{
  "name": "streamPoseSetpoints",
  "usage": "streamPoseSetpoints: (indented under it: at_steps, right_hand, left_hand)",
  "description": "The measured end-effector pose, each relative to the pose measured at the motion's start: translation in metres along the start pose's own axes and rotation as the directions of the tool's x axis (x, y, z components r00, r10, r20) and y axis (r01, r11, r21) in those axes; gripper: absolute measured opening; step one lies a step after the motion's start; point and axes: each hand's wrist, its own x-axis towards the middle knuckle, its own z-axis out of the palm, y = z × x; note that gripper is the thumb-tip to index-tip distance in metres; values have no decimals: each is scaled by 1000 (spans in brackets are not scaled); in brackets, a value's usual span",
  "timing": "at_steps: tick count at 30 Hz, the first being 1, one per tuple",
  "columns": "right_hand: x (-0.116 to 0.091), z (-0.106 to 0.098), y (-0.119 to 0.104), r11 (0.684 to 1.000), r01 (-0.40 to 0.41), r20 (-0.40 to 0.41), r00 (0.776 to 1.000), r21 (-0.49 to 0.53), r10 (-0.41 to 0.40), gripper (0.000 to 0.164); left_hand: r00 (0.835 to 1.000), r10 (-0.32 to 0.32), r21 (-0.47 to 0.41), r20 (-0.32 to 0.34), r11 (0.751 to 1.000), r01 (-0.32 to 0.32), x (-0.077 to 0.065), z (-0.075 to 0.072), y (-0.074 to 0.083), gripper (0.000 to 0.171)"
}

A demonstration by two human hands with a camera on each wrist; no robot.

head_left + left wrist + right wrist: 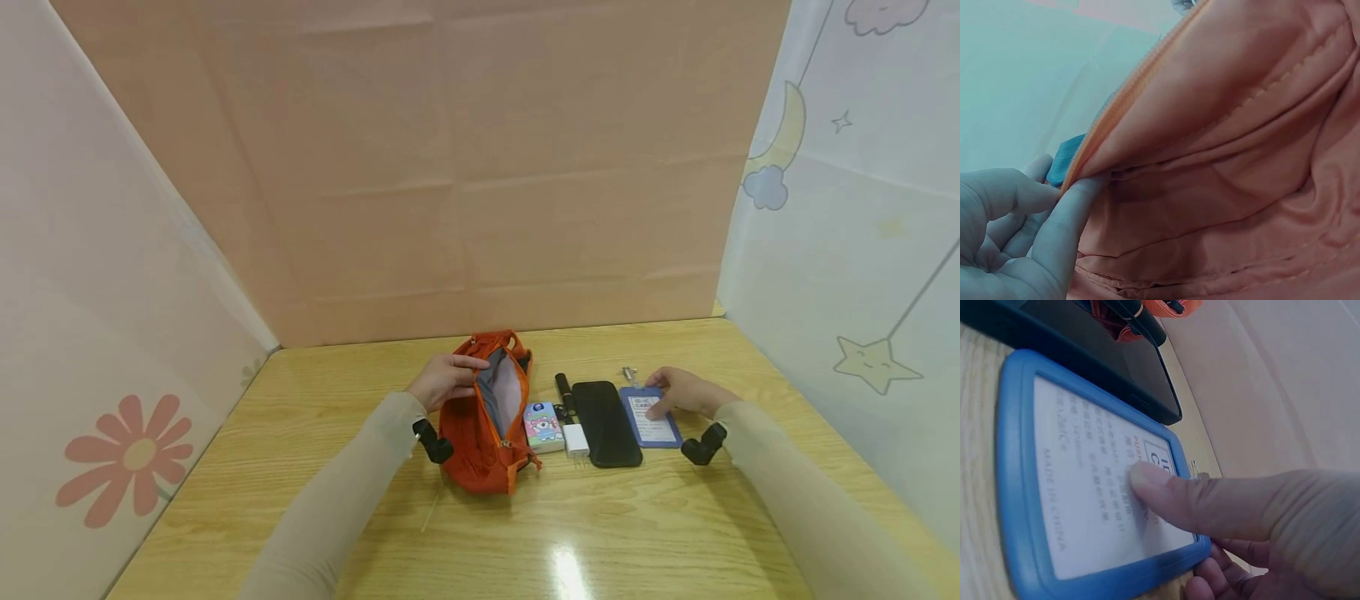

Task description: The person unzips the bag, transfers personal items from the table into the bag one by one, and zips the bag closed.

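An orange-red bag lies unzipped on the table, its grey lining showing. My left hand pinches the left edge of its opening; in the left wrist view thumb and index finger grip the zipper edge, with the folded lining beside them. At the right, my right hand holds a blue-framed ID card holder by its right side. The right wrist view has the thumb pressed on the card face and the other fingers curled at the edge of the frame.
Between bag and card holder lie a cartoon-printed small pack, a white charger plug, a black tube and a black phone. A metal clip sits at the holder's top. Cloth walls enclose the wooden table.
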Motion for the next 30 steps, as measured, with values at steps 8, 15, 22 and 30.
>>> streamPoseSetpoints:
  at_steps: [8,15,22,30]
  right_hand:
    - [-6,-2,0,1000,-2,-17,1000,11,2,63]
    - [-12,-6,3,999,21,-59,998,43,-19,60]
    - [-16,-7,11,977,8,-29,1000,212,-2,62]
    - [-20,-11,14,984,37,-99,995,173,-20,66]
  left_hand:
    - [1000,2,13,6,1000,-2,1,-1,-1,32]
    - [1000,-2,19,7,1000,2,0,-2,1,33]
    - [1000,-9,22,1,1000,9,-1,-2,1,32]
    - [1000,-13,24,2,1000,13,2,-2,-1,32]
